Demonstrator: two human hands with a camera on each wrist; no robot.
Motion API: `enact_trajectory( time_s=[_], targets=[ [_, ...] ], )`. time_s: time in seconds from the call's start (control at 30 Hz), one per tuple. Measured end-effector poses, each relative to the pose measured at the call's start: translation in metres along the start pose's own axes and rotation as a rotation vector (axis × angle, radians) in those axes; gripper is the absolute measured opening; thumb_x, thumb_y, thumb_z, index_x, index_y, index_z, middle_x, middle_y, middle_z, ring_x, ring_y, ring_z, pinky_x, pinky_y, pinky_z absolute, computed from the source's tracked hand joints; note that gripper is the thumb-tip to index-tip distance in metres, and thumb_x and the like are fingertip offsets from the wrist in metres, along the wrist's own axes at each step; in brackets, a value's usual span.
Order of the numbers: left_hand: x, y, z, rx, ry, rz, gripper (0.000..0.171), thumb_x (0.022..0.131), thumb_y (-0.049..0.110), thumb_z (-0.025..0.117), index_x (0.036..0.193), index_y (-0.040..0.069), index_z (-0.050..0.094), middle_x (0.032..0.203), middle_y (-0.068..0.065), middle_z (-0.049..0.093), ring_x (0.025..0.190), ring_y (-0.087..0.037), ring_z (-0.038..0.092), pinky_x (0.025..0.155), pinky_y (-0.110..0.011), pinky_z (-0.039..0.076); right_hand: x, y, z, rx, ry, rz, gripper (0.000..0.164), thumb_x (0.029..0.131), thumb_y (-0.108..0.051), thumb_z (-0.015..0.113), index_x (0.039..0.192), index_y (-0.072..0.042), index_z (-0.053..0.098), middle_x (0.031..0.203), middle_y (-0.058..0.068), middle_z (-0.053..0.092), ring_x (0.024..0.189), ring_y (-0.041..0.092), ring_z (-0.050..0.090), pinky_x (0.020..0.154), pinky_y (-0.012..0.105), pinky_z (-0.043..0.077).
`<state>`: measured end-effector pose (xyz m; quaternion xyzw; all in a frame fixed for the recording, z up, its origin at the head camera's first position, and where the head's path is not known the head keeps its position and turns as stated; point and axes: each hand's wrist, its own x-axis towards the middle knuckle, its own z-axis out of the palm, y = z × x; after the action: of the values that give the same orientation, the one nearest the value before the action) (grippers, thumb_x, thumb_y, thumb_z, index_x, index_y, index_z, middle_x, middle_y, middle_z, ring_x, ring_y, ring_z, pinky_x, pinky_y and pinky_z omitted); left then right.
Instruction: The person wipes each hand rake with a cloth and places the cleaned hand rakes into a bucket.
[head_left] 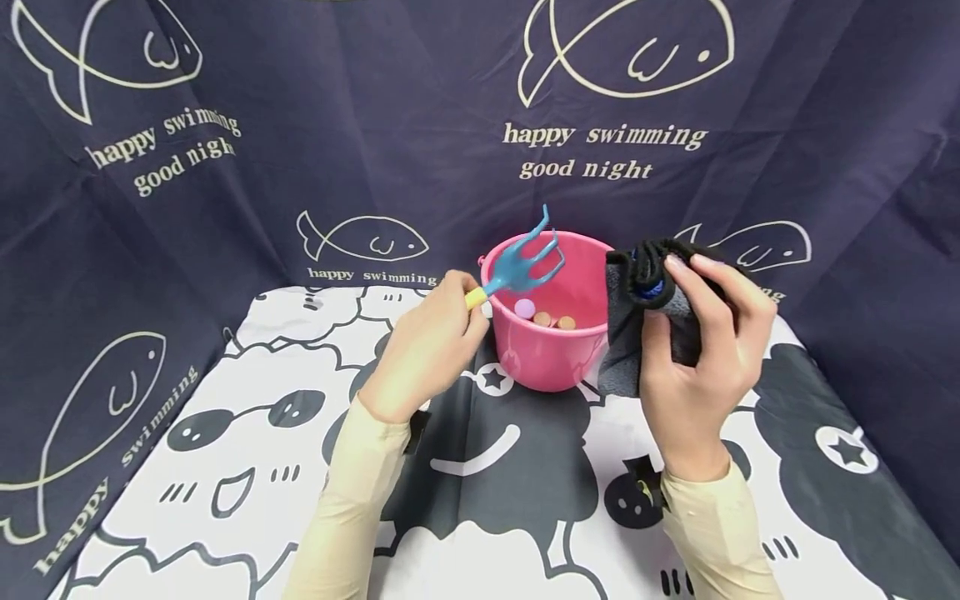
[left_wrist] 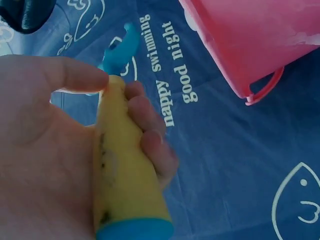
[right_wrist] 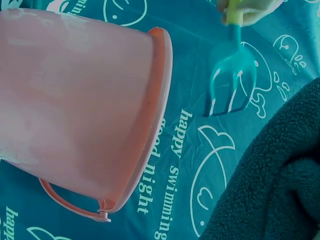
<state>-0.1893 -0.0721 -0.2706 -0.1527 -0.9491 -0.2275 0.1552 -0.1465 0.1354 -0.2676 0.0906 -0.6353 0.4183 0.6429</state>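
My left hand (head_left: 435, 337) grips the yellow handle (left_wrist: 125, 165) of a small toy rake with blue curved tines (head_left: 517, 265). The tines stand above the left part of a pink bucket (head_left: 547, 358). In the right wrist view the rake (right_wrist: 233, 75) hangs apart from the bucket (right_wrist: 80, 100). My right hand (head_left: 701, 367) pinches a folded dark grey cloth (head_left: 624, 333) with black edging, thumb on the near side and fingers over the top. The cloth is just right of the bucket, covering part of its rim in the head view. In the right wrist view the cloth (right_wrist: 275, 175) looks fuzzy.
Inside the bucket lie a lilac ball (head_left: 524, 309) and small tan round pieces (head_left: 566, 322). A sheet with cartoon sheep (head_left: 247, 450) covers the surface. Dark blue fabric walls (head_left: 390, 125) with fish prints rise behind and on both sides. The bucket's handle (right_wrist: 75, 207) hangs down.
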Motion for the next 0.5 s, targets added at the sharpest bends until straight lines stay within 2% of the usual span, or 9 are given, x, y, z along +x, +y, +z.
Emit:
enact_trajectory(
  time_s=[0.07,0.2,0.27,0.37,0.5],
  targets=[
    [0.011,0.003,0.000,0.047,0.018,0.053,0.026,0.092,0.023,0.050,0.114,0.008,0.053,0.089,-0.007,0.063,0.079,-0.022,0.062,0.071,-0.045,0.056,0.001,0.000,-0.001,-0.003,-0.001,0.000,0.024,0.078,0.001,0.065,0.100,0.001,0.075,0.108,0.032,0.063,0.109,0.033,0.055,0.097,0.039,0.043],
    [0.035,0.007,0.002,0.169,0.103,0.157,0.023,0.090,0.022,0.058,0.112,0.014,0.057,0.089,-0.009,0.068,0.074,-0.030,0.068,0.061,-0.048,0.057,0.001,0.000,-0.001,0.001,-0.010,-0.003,0.025,0.078,0.002,0.065,0.101,0.000,0.075,0.109,0.032,0.062,0.110,0.033,0.055,0.097,0.038,0.044],
    [0.048,0.008,0.007,0.208,0.122,0.188,0.022,0.088,0.022,0.062,0.110,0.016,0.059,0.087,-0.008,0.071,0.073,-0.032,0.069,0.057,-0.048,0.057,0.002,0.000,-0.002,0.002,-0.009,-0.004,0.025,0.078,0.001,0.065,0.101,0.000,0.075,0.109,0.032,0.062,0.110,0.033,0.055,0.097,0.038,0.044],
    [0.067,0.010,0.018,0.219,0.069,0.189,0.022,0.086,0.023,0.066,0.107,0.018,0.063,0.090,-0.006,0.075,0.078,-0.030,0.070,0.062,-0.047,0.058,0.002,0.000,-0.003,0.000,-0.008,-0.005,0.025,0.078,0.001,0.066,0.101,0.000,0.075,0.108,0.032,0.062,0.111,0.033,0.055,0.098,0.038,0.044],
    [0.085,0.013,0.032,0.205,-0.057,0.169,0.022,0.084,0.019,0.066,0.106,0.016,0.067,0.095,-0.005,0.075,0.087,-0.026,0.069,0.074,-0.046,0.059,0.002,0.000,-0.004,-0.003,-0.011,-0.011,0.026,0.078,0.002,0.065,0.102,0.000,0.075,0.108,0.032,0.062,0.110,0.034,0.054,0.097,0.038,0.044]
  ],
)
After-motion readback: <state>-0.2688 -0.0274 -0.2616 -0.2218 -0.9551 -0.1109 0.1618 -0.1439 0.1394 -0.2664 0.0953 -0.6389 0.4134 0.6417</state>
